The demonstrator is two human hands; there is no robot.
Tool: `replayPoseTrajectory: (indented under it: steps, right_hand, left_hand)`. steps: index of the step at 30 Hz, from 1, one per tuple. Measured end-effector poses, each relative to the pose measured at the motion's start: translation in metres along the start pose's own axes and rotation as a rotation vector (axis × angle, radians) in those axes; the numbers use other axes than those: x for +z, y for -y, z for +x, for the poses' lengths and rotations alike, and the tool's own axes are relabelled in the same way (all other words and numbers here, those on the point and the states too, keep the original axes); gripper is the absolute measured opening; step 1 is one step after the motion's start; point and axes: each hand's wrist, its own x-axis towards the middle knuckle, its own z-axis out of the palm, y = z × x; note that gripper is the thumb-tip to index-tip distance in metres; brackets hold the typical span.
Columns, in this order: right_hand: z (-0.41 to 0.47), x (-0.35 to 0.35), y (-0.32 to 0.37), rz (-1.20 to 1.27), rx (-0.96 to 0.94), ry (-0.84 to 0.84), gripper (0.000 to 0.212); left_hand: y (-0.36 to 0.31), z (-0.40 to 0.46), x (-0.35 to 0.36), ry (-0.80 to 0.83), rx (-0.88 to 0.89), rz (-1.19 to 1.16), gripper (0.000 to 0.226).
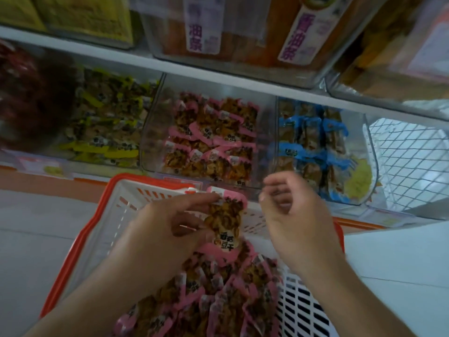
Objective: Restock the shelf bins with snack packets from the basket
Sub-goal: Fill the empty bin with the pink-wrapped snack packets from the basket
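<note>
At nine o'clock in my view I see a clear bin of yellow-green packets (107, 132) on the shelf, blurred at its far left. Below it, from seven o'clock toward the centre, my left hand (167, 229) reaches over the white basket with the orange rim (80, 237), its fingers and thumb curled round a pink-edged snack packet (224, 221) held upright above the pile. The pile of matching pink packets (218, 295) fills the basket at six o'clock. Straight ahead at twelve o'clock sits the clear shelf bin of pink packets (211, 139), well stocked, just beyond the basket's far rim. My right hand (294, 215), at about four o'clock, hovers beside the held packet with fingers loosely curled and holding nothing; it is motion-blurred. Past it at two o'clock stands the bin of blue packets (315, 142), and at three o'clock a white wire mesh basket (408, 164).
</note>
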Motion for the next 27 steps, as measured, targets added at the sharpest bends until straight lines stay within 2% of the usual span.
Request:
replayPoseTrajectory:
  steps: [2,3,8,17,23,27]
  right_hand:
    - [0.008,-0.010,-0.005,-0.150,-0.036,-0.105,0.028]
    - [0.012,-0.012,-0.008,-0.220,-0.032,-0.092,0.036]
    - [0.018,-0.010,-0.011,-0.414,-0.050,0.111,0.066]
    - [0.022,-0.019,-0.011,-0.433,-0.052,0.211,0.052]
    - [0.024,-0.024,-0.011,-0.386,-0.096,0.196,0.051]
    - [0.021,-0.024,-0.011,-0.343,-0.118,0.205,0.050]
  left_hand:
    - [-0.003,0.005,0.001,-0.050,-0.015,-0.025,0.057]
    - [-0.006,0.007,0.002,-0.072,-0.019,-0.029,0.056]
    - [-0.031,0.041,0.006,-0.199,0.062,0.007,0.054]
    - [-0.044,0.196,0.050,-0.248,0.134,0.268,0.052]
    - [-0.043,0.227,0.067,-0.282,0.103,0.350,0.051]
    - [-0.036,0.231,0.074,-0.261,0.143,0.538,0.050]
